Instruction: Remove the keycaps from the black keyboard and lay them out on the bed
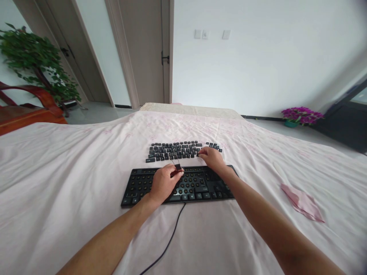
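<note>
A black keyboard (212, 187) lies on the pink bedsheet, many of its keycaps off and the switches bare; its bottom row still carries caps. Beyond it, loose black keycaps (172, 149) are laid out in rows. My left hand (166, 181), above the keyboard, is closed on a wire keycap puller (178, 167) whose wire loops point away from me. My right hand (212, 157) pinches a small black keycap (198, 154) at the right end of the loose rows.
A black cable (169, 244) runs from the keyboard towards me. On the sheet to the right lies a folded pink cloth (304, 202). A wooden chair (31, 103) and a leafy plant (37, 57) stand left; purple flowers (301, 114) sit on the floor at right.
</note>
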{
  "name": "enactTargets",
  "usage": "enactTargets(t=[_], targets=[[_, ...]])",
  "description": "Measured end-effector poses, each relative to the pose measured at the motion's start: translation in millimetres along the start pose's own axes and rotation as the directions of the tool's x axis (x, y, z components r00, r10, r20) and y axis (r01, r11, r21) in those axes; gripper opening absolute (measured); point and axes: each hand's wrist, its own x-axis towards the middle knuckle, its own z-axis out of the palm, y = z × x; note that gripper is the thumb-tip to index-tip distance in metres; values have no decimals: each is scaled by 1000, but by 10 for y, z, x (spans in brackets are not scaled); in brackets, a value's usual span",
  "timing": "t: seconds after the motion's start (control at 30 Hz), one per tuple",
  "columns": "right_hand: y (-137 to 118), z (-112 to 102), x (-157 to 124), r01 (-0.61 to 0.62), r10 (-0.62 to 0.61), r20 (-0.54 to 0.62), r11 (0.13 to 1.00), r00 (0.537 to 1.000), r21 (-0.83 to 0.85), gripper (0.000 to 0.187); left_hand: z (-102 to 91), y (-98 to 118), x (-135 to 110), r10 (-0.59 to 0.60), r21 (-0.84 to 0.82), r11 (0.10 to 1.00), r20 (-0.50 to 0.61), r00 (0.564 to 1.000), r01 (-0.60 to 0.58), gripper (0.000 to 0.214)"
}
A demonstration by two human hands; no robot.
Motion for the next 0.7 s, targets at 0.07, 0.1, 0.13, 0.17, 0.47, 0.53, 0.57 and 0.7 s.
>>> enactTargets(t=[0.07, 0.1, 0.13, 0.17, 0.47, 0.53, 0.57, 0.7], targets=[[21, 39, 41, 15, -14, 29, 1000, 999, -15, 14, -3, -1, 4, -2, 7, 1000, 7, 1000, 2, 13], [30, 57, 57, 24, -23, 40, 1000, 999, -18, 15, -4, -2, 5, -3, 10, 1000, 10, 1000, 3, 13], [39, 73, 71, 29, -28, 45, 999, 999, -18, 16, -4, -3, 6, -4, 12, 1000, 12, 1000, 4, 13], [48, 88, 84, 34, -33, 47, 999, 998, -17, 17, -4, -5, 6, -6, 14, 1000, 15, 1000, 6, 13], [76, 131, 133, 14, -12, 51, 999, 999, -47, 18, -6, 1, 8, 2, 10, 1000, 13, 1000, -2, 13], [66, 131, 133, 10, -7, 43, 998, 999, -61, 18, -8, 5, 9, 1, 15, 1000, 12, 1000, -1, 13], [61, 130, 132, 6, -4, 37, 997, 999, -71, 18, -8, 6, 10, 0, 16, 1000, 13, 1000, 0, 13], [27, 105, 116, -20, 19, -6, 994, 1000, -105, 16, -5, 5, 5, 0, 11, 1000, 13, 1000, -1, 13]])
